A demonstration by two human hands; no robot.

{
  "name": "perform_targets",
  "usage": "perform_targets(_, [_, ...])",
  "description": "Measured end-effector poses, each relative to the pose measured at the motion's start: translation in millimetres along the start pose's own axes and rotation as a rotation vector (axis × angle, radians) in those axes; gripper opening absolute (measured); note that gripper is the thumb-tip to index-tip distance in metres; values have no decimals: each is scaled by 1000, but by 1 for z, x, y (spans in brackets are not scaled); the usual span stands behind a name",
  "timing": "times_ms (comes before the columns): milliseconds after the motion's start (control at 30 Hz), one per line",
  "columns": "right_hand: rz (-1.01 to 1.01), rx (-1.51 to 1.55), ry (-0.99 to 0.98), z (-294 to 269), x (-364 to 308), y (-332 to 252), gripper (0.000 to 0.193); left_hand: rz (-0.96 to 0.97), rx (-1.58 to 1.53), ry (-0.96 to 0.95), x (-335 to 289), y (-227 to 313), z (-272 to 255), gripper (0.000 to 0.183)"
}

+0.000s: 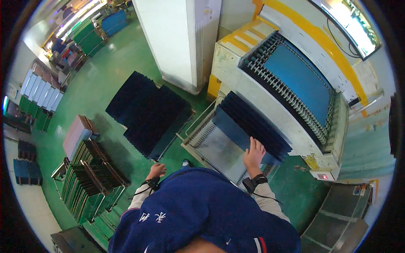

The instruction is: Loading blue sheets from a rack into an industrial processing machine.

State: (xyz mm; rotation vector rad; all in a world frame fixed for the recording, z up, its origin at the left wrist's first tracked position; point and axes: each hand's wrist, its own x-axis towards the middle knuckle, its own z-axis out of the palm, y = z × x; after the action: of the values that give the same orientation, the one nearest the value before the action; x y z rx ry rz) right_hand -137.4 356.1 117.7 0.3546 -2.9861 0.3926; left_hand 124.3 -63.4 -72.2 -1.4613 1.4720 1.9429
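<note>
My right hand (254, 154) lies against the near face of a row of dark blue panels (255, 124), its fingers stretched out. These thin panels stand close together, tilted, in a slotted metal rack (217, 149) in front of me. Low at my left side is my left hand (157, 170), its fingers curled in and nothing seen in them. It is nearest to the front corner of a second rack, packed with dark panels (149, 114). I cannot make out whether it touches that rack.
A conveyor machine (270, 84) with rows of rollers carries a flat blue panel (297, 78) at the right. Behind the racks rises a white cabinet (171, 38). A wire cart of green boards (88, 177) stands left. Far-left carts and people are small. A dark metal cabinet (337, 223) sits lower right.
</note>
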Motion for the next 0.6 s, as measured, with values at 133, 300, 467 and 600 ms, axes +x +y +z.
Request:
perform_targets(133, [-30, 53, 30, 1, 17, 8, 44, 22, -83, -39, -8, -2, 4, 31])
perform_targets(300, [-70, 45, 16, 24, 37, 25, 28, 44, -35, 61, -20, 9, 6, 30])
perform_targets(467, [23, -146, -282, 42, 55, 33, 20, 67, -131, 82, -25, 4, 2, 28])
perform_targets(600, [38, -113, -303, 43, 74, 41, 25, 60, -130, 116, -51, 5, 3, 29])
